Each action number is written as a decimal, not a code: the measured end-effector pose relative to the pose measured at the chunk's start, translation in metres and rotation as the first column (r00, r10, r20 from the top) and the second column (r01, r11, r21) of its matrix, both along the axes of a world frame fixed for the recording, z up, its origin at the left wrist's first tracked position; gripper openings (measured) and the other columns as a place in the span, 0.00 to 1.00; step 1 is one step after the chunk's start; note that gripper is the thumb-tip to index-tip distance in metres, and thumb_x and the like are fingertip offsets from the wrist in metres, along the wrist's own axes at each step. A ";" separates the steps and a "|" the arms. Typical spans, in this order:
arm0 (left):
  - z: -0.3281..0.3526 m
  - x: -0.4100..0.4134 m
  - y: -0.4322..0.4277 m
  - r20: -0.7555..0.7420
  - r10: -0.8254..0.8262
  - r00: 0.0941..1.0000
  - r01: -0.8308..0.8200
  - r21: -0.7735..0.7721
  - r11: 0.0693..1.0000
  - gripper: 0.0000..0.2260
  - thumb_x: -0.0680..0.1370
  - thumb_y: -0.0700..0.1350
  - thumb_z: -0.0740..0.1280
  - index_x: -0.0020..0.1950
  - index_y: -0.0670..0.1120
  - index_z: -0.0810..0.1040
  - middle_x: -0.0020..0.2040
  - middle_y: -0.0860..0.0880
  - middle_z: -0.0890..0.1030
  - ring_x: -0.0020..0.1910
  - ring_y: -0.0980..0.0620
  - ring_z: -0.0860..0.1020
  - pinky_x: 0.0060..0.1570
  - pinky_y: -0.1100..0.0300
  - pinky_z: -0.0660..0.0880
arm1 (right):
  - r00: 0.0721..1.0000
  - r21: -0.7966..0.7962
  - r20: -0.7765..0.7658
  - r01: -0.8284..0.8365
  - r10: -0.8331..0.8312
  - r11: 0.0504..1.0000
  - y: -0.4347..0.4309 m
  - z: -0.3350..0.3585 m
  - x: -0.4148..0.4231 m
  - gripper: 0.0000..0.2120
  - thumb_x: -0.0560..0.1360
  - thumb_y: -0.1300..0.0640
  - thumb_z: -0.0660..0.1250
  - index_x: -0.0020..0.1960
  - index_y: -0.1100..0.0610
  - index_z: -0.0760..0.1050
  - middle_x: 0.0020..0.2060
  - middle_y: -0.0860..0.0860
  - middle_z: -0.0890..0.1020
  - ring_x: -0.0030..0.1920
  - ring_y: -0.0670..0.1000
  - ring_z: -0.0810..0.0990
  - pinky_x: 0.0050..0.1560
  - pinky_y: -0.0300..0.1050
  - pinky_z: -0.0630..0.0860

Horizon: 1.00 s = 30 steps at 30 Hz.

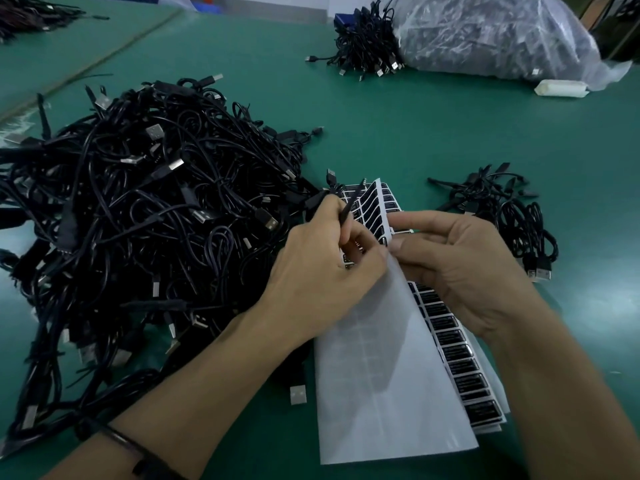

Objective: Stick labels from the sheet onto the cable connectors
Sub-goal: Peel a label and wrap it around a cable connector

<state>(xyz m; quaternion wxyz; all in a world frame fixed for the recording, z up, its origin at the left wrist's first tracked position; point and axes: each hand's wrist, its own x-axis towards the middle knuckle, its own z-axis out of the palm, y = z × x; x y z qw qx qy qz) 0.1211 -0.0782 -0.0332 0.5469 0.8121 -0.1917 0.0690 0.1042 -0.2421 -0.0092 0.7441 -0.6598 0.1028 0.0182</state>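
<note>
Over a green table mat (pixel 398 126), working on a label sheet (pixel 391 375) lying near centre, just right of a big cable pile (pixel 138 220). Running its long axis from the near edge towards the far side, tilting a little left at the far end. Folding over on itself, showing white backing on the near part and rows of black labels (pixel 460 362) along the right edge and at the far end.

Curling the fingers of the left hand (pixel 329 268) round a thin black cable (pixel 351 206), pointing it up and away to the right over the sheet's far end. Knuckles facing up, forearm angling in from the lower left, wearing a black wristband (pixel 131 448). Cannot tell about any connector inside that grip.

Pinching the sheet's folded edge with the right hand (pixel 460 268), thumb underneath and index finger stretching leftwards above it, forearm angling in from the lower right. Almost touching fingertips with the left hand over the fold.

Holding black cables inside, a clear plastic bag (pixel 502 32) lying at the far right, with a cable bundle (pixel 367 50) against its left end and a small white object (pixel 561 88) just beside it. Resting well apart to the right of the sheet, a smaller cable bundle (pixel 512 220). Sitting at the far left corner, another cable heap (pixel 27 15).
</note>
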 end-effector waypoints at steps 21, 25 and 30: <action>-0.010 0.007 0.000 0.014 0.121 0.992 -0.121 -0.018 0.992 0.21 0.71 0.42 0.75 0.37 0.51 0.60 0.36 0.60 0.85 0.36 0.59 0.82 0.41 0.50 0.82 | 0.999 -0.156 0.003 -0.036 0.037 0.987 0.003 -0.008 0.002 0.10 0.72 0.67 0.74 0.50 0.56 0.83 0.36 0.55 0.86 0.35 0.48 0.83 0.37 0.37 0.80; -0.011 0.006 -0.001 0.033 0.148 0.988 -0.147 -0.022 0.989 0.20 0.70 0.45 0.72 0.36 0.52 0.59 0.35 0.58 0.84 0.35 0.55 0.82 0.39 0.46 0.81 | 0.998 -0.178 0.033 -0.045 0.052 0.983 0.004 -0.008 0.003 0.12 0.72 0.67 0.74 0.53 0.57 0.82 0.33 0.52 0.85 0.32 0.44 0.81 0.36 0.35 0.78; -0.009 0.006 0.000 0.060 0.122 0.991 -0.120 -0.038 0.992 0.20 0.70 0.46 0.73 0.37 0.51 0.59 0.35 0.60 0.84 0.35 0.58 0.82 0.36 0.58 0.78 | 0.998 -0.173 0.048 -0.034 0.043 0.984 0.005 -0.008 0.002 0.12 0.72 0.69 0.73 0.52 0.56 0.81 0.35 0.55 0.86 0.34 0.46 0.82 0.36 0.35 0.78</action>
